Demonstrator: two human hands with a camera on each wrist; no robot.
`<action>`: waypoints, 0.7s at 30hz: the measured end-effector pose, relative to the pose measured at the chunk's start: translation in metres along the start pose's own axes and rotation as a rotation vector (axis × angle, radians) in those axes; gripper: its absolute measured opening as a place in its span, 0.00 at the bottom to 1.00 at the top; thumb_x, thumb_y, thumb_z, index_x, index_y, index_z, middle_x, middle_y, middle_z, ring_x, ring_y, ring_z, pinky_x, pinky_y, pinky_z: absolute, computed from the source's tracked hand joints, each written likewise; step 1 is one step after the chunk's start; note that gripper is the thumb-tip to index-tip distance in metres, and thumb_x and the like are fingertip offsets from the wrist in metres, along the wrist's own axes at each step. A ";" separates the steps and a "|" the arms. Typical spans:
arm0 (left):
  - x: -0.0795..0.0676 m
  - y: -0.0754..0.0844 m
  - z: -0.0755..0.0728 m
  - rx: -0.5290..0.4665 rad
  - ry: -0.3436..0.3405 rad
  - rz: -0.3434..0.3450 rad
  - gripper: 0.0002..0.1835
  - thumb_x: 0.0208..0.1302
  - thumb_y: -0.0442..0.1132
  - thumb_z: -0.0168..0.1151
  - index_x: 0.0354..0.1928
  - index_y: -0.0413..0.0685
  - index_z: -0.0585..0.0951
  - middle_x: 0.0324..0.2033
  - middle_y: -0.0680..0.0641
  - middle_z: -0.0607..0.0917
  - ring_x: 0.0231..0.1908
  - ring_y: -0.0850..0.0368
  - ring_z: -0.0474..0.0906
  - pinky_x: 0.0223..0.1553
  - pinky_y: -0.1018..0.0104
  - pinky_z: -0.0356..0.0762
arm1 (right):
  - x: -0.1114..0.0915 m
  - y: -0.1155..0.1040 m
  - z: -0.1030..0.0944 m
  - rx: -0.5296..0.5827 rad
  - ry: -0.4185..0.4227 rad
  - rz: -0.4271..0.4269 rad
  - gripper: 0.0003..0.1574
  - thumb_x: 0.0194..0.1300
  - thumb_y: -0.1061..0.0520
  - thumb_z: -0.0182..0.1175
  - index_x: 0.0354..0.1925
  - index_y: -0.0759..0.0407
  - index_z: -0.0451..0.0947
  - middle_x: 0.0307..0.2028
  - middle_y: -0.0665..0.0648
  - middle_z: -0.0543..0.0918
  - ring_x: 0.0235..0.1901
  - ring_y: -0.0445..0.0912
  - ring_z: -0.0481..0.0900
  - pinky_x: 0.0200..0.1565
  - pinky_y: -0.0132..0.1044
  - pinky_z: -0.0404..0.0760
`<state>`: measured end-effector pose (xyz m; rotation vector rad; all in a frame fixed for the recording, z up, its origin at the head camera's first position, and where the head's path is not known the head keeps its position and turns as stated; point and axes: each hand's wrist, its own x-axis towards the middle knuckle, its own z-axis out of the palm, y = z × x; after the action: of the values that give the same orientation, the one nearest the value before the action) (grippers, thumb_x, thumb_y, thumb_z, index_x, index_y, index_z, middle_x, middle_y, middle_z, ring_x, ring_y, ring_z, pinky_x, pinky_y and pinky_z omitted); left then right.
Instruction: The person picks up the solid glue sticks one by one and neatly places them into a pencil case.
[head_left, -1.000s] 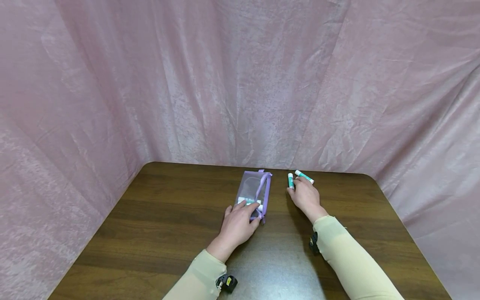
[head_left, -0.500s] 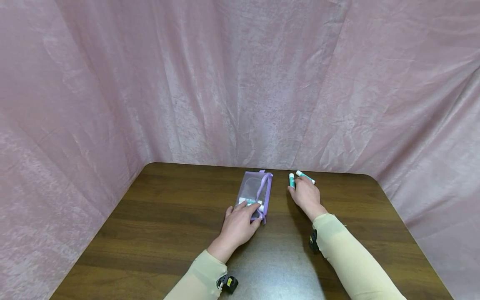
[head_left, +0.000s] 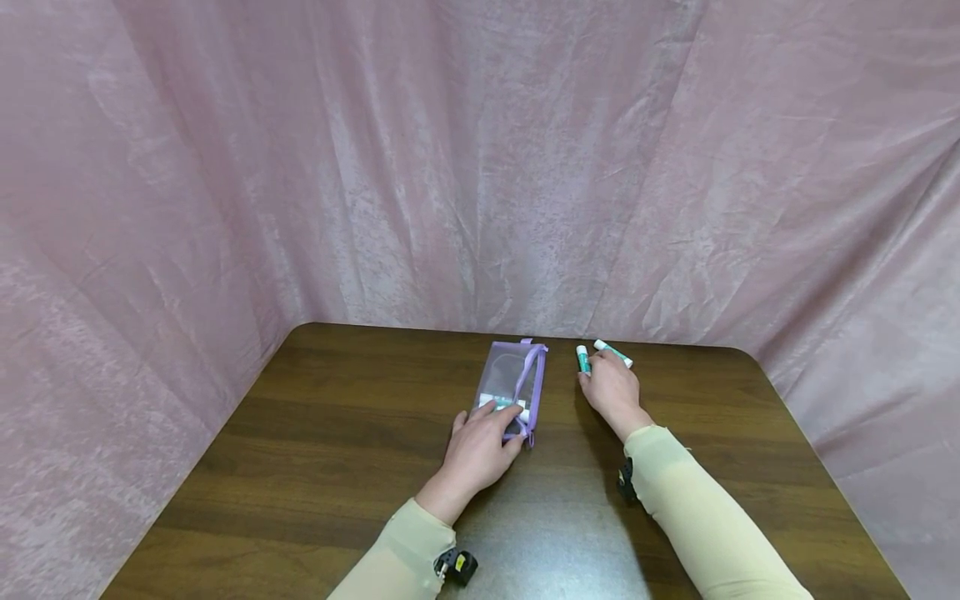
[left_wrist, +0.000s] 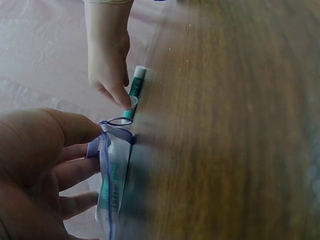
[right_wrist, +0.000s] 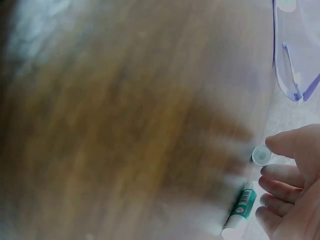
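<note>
A purple-trimmed mesh zip pouch point(head_left: 504, 372) lies on the table, with a white-and-green glue stick point(head_left: 490, 401) showing through it. My left hand point(head_left: 477, 450) rests on the pouch's near end with its fingers fairly straight; in the left wrist view, its thumb touches the zipper end. To the right, my right hand point(head_left: 613, 392) pinches a second glue stick point(head_left: 582, 358) between thumb and index finger. The stick's round end point(right_wrist: 261, 155) shows between them in the right wrist view. Another glue stick point(head_left: 613, 352) lies slanted beside the other fingers, partly hidden behind the hand.
The brown wooden table point(head_left: 337, 433) has its far edge just beyond the pouch and sticks. A pink curtain point(head_left: 450, 167) hangs behind and at both sides. A black wrist camera point(head_left: 456, 567) sits on the left sleeve, and another camera point(head_left: 627, 482) on the right.
The glue stick at my right thumb has tilted slightly, its far end leaning left. My left hand stays on the pouch. The whole view has shifted a little.
</note>
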<state>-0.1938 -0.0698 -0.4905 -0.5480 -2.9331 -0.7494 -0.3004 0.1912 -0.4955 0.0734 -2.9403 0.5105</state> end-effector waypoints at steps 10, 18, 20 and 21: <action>0.000 0.000 -0.001 0.001 0.005 0.006 0.24 0.78 0.48 0.70 0.73 0.56 0.83 0.67 0.52 0.86 0.76 0.43 0.72 0.73 0.22 0.60 | -0.005 0.000 -0.001 0.004 -0.003 -0.030 0.21 0.76 0.56 0.68 0.60 0.68 0.87 0.62 0.66 0.83 0.63 0.63 0.81 0.58 0.62 0.83; 0.000 0.000 0.001 0.007 0.016 0.011 0.24 0.77 0.47 0.71 0.71 0.55 0.84 0.66 0.52 0.88 0.75 0.42 0.74 0.72 0.22 0.62 | -0.011 0.000 -0.003 -0.004 0.007 -0.043 0.24 0.72 0.56 0.72 0.60 0.69 0.86 0.59 0.67 0.85 0.61 0.64 0.81 0.62 0.60 0.80; 0.000 0.000 0.001 0.007 0.018 0.011 0.24 0.77 0.47 0.71 0.71 0.55 0.84 0.66 0.52 0.88 0.75 0.42 0.74 0.72 0.22 0.62 | -0.013 0.000 -0.004 -0.009 0.013 -0.047 0.23 0.72 0.56 0.72 0.58 0.69 0.87 0.57 0.67 0.85 0.60 0.64 0.82 0.63 0.60 0.79; 0.000 0.000 0.001 0.007 0.017 0.009 0.24 0.77 0.47 0.71 0.71 0.56 0.84 0.66 0.52 0.88 0.75 0.42 0.74 0.72 0.22 0.62 | -0.013 0.000 -0.004 -0.012 0.018 -0.050 0.21 0.72 0.56 0.73 0.56 0.69 0.87 0.57 0.67 0.86 0.60 0.64 0.82 0.63 0.60 0.79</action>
<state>-0.1937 -0.0695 -0.4919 -0.5518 -2.9147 -0.7392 -0.2866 0.1931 -0.4937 0.1396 -2.9154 0.4841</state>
